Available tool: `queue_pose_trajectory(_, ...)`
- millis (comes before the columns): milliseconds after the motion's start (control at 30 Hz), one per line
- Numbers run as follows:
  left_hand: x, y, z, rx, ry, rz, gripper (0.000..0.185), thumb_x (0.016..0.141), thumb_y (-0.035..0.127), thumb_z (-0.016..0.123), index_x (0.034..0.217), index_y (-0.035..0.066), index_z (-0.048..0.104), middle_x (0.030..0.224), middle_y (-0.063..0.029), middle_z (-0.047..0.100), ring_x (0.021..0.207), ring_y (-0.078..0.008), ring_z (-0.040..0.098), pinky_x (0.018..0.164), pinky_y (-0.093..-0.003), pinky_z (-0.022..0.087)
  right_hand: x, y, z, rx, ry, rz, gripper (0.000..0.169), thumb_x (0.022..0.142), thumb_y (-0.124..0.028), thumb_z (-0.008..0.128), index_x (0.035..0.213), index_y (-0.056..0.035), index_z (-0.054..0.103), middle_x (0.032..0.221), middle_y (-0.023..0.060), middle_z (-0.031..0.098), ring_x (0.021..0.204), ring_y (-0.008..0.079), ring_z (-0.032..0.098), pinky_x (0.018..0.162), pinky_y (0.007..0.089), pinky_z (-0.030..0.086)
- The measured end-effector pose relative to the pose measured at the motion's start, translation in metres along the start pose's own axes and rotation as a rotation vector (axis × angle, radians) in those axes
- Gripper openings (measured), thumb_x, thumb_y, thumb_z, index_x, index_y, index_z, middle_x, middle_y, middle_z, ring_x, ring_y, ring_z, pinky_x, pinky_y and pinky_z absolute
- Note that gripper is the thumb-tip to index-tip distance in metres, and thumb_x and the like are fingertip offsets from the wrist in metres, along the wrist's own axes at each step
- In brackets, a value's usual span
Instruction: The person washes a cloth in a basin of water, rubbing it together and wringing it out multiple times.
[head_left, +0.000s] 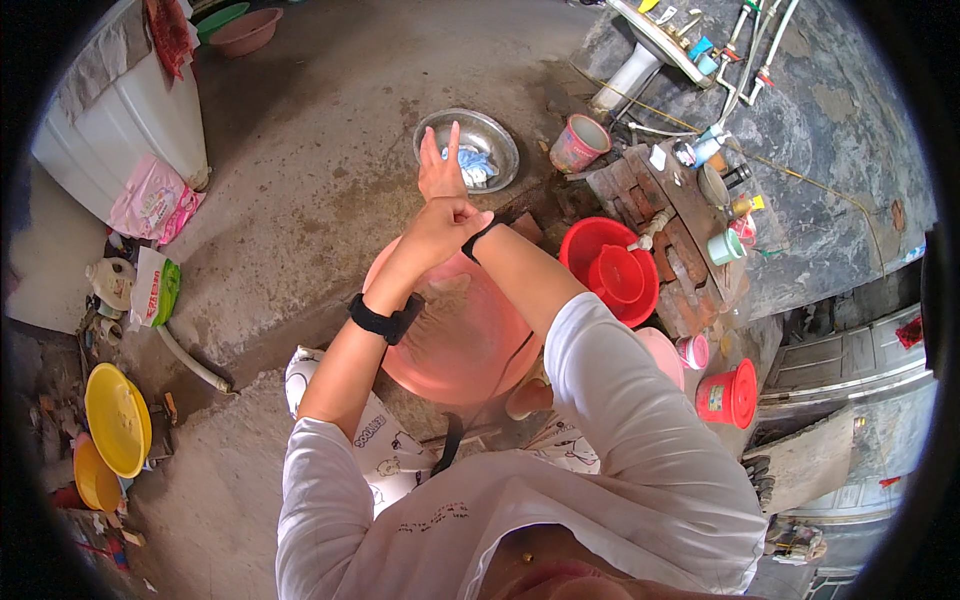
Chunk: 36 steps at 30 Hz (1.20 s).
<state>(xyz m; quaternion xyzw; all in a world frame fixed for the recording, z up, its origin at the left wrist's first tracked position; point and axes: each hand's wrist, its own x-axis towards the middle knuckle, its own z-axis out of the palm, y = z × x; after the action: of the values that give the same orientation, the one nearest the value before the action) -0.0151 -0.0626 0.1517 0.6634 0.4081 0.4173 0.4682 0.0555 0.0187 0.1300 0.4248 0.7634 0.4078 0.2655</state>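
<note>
My left hand (442, 229) is wrapped around my right wrist, its thumb close to the black band (472, 244) there. Beyond it, my right hand (442, 169) reaches out with fingers apart and nothing in them, overlapping the metal basin (505, 142) in view. Blue and white cloth (474, 166) lies inside that basin. Below my forearms stands a large pink basin (495, 337) with cloudy liquid and what looks like submerged cloth. A dark strap or cord crosses its right side. A black wrist device (382, 321) sits on my left forearm.
To the right, a red basin (646, 300) holds a red dipper (619, 274) beside stacked bricks (652, 199). A bucket (580, 146) stands near the pedestal sink (634, 71). A lidded red bucket (727, 394) is farther right. Yellow basins (120, 420) and a hose (191, 360) lie left.
</note>
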Motion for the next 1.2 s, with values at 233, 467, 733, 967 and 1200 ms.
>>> queue_pose_trajectory(233, -0.016, 0.022, 0.015, -0.084, -0.127, -0.049, 0.027, 0.081, 0.024, 0.063, 0.074, -0.002, 0.062, 0.057, -0.0016, 0.051, 0.054, -0.0107, 0.047, 0.052, -0.0273, 0.039, 0.007, -0.024, 0.007, 0.072, -0.061, 0.017, 0.036, 0.084, -0.027, 0.050, 0.118, -0.0157, 0.057, 0.136, 0.0098, 0.036, 0.131, 0.0342, 0.020, 0.096, 0.0733, 0.005)
queue_pose_trajectory(467, -0.004, 0.005, 0.011, 0.003, 0.147, 0.040, 0.027, 0.083, 0.025, 0.062, 0.078, -0.001, 0.060, 0.062, 0.0018, 0.051, 0.057, -0.0075, 0.043, 0.054, -0.0234, 0.037, 0.023, -0.009, 0.028, 0.974, -0.245, 0.433, 0.031, 0.081, -0.030, 0.055, 0.105, -0.0123, 0.062, 0.124, 0.0119, 0.048, 0.125, 0.0344, 0.030, 0.093, 0.0745, 0.006)
queue_pose_trajectory(733, -0.010, -0.010, 0.022, -0.224, 0.135, 0.020, 0.016, 0.079, 0.013, 0.067, 0.090, 0.002, 0.063, 0.065, 0.0063, 0.044, 0.060, -0.0034, 0.038, 0.054, -0.0192, 0.034, 0.034, 0.046, 0.061, 1.564, -0.542, 0.690, 0.056, 0.082, -0.041, 0.054, 0.127, -0.0095, 0.044, 0.136, 0.0139, 0.035, 0.129, 0.0373, 0.025, 0.096, 0.0700, 0.012)
queue_pose_trajectory(967, 0.003, -0.033, 0.029, -0.381, -0.110, 0.062, 0.015, 0.082, 0.013, 0.064, 0.092, 0.002, 0.062, 0.076, 0.0045, 0.051, 0.070, -0.0038, 0.044, 0.064, -0.0196, 0.039, 0.027, 0.039, 0.065, 1.473, -0.546, 0.681, 0.053, 0.083, -0.041, 0.053, 0.127, -0.0131, 0.044, 0.137, 0.0141, 0.033, 0.129, 0.0360, 0.023, 0.096, 0.0701, 0.012)
queue_pose_trajectory(1200, 0.002, -0.031, 0.026, -0.512, -0.333, 0.019, 0.014, 0.087, 0.014, 0.057, 0.090, 0.001, 0.061, 0.084, 0.0020, 0.059, 0.076, -0.0054, 0.051, 0.072, -0.0227, 0.043, 0.012, 0.037, 0.050, 1.297, -0.421, 0.636, 0.042, 0.083, -0.035, 0.053, 0.118, -0.0112, 0.054, 0.136, 0.0148, 0.034, 0.130, 0.0355, 0.022, 0.095, 0.0730, 0.007)
